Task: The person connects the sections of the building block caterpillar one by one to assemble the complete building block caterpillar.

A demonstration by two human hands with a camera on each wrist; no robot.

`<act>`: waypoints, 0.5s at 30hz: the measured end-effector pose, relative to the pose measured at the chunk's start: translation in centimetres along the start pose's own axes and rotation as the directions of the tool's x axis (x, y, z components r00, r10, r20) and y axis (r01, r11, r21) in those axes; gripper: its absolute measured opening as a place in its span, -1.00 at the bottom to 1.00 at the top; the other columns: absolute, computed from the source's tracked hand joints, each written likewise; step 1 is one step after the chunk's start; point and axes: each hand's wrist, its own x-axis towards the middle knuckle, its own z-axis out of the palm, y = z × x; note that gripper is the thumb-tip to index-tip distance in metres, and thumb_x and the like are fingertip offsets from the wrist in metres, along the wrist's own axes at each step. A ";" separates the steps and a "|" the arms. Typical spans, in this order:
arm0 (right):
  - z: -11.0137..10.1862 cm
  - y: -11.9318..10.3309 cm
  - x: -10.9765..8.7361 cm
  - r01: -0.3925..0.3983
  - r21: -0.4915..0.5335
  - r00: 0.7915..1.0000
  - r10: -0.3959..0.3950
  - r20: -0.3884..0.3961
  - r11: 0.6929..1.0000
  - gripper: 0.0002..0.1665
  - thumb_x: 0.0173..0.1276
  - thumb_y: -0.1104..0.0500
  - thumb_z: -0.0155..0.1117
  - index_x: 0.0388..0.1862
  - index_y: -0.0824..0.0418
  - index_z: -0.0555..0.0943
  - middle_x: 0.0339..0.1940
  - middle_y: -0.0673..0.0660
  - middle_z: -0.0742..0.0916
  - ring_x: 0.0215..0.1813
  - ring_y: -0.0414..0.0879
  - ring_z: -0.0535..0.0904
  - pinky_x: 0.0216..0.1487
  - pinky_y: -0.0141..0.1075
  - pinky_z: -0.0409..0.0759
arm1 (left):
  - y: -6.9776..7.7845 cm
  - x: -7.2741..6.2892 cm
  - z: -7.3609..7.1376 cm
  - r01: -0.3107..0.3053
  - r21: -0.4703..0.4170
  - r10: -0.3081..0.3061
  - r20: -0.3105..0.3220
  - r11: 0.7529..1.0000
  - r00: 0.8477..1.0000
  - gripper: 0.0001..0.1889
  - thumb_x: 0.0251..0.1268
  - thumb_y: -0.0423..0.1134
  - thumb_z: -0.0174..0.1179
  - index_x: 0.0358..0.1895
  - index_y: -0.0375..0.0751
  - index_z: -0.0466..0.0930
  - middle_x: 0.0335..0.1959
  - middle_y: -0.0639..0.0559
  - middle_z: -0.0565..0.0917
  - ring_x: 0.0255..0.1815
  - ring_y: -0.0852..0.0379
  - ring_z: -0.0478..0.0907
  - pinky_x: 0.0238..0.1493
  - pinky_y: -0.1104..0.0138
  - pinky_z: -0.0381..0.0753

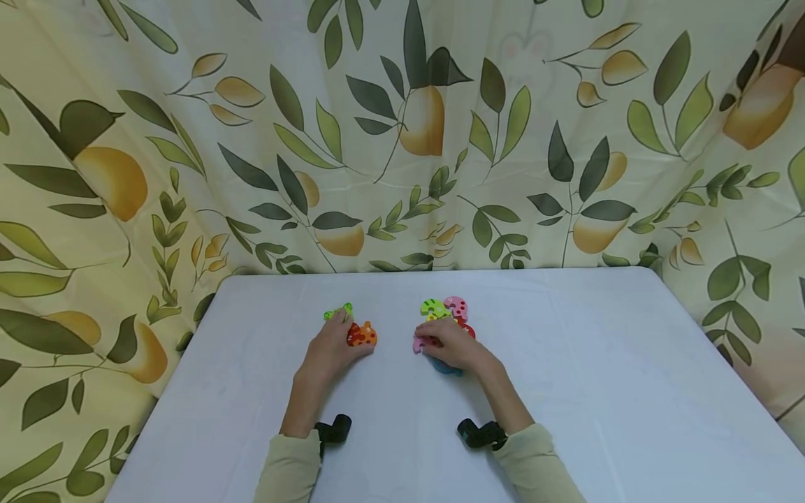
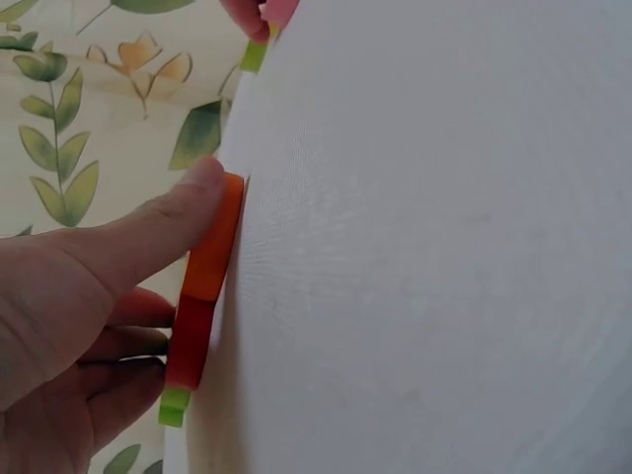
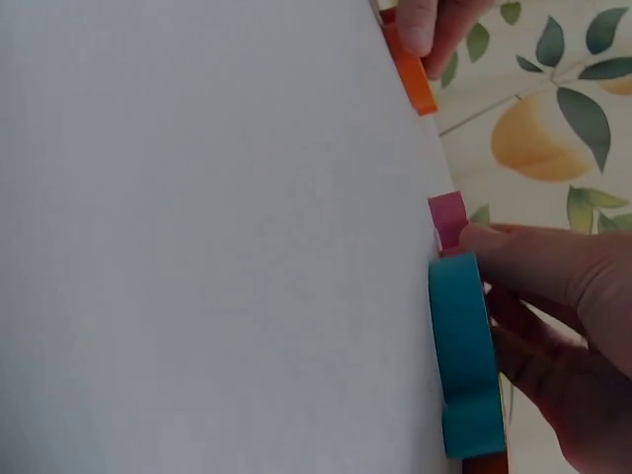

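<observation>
On the left of the white table, my left hand (image 1: 330, 346) grips an orange spotted animal-shaped block (image 1: 366, 334). The left wrist view shows the thumb on its orange side and the other fingers curled along a red block (image 2: 190, 346) beside it. A green block (image 1: 342, 310) lies at those fingertips. To the right, my right hand (image 1: 455, 342) reaches over a cluster of flat colourful blocks and pinches a small pink block (image 1: 418, 344). Around it are a blue block (image 1: 445, 367), a green striped block (image 1: 432, 306), a pink spotted block (image 1: 456, 306) and a red block (image 1: 467, 328), partly covered by the hand.
A white cloth covers the table (image 1: 597, 377), whose far edge meets a leaf-and-fruit patterned curtain (image 1: 390, 175). Bare cloth lies between the two groups of blocks. A black camera mount (image 1: 336, 429) is worn on the left wrist and another (image 1: 481, 433) on the right.
</observation>
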 end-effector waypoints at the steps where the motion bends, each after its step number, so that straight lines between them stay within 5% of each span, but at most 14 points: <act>1: 0.1 -0.1 0.0 -0.009 -0.001 1.000 0.009 -0.009 1.000 -0.57 0.34 0.22 0.28 0.17 0.32 0.59 0.18 0.25 0.67 0.26 0.16 0.53 0.28 0.01 0.52 | -0.1 0.0 0.0 0.001 -0.006 -0.001 0.003 1.000 1.000 -0.10 0.11 0.10 0.37 0.43 -0.33 0.24 0.53 -0.23 0.18 0.55 -0.16 0.12 0.45 -0.06 0.27; 15: 0.5 -1.1 0.4 -0.090 -0.039 0.995 0.089 -0.034 0.995 -0.46 0.20 0.19 0.43 0.17 0.30 0.60 0.18 0.23 0.68 0.24 0.11 0.56 0.25 -0.07 0.56 | -0.2 0.3 0.4 0.008 0.046 -0.007 -0.014 0.999 1.000 -0.08 0.07 0.18 0.36 0.40 -0.34 0.29 0.50 -0.24 0.23 0.53 -0.16 0.16 0.40 -0.08 0.33</act>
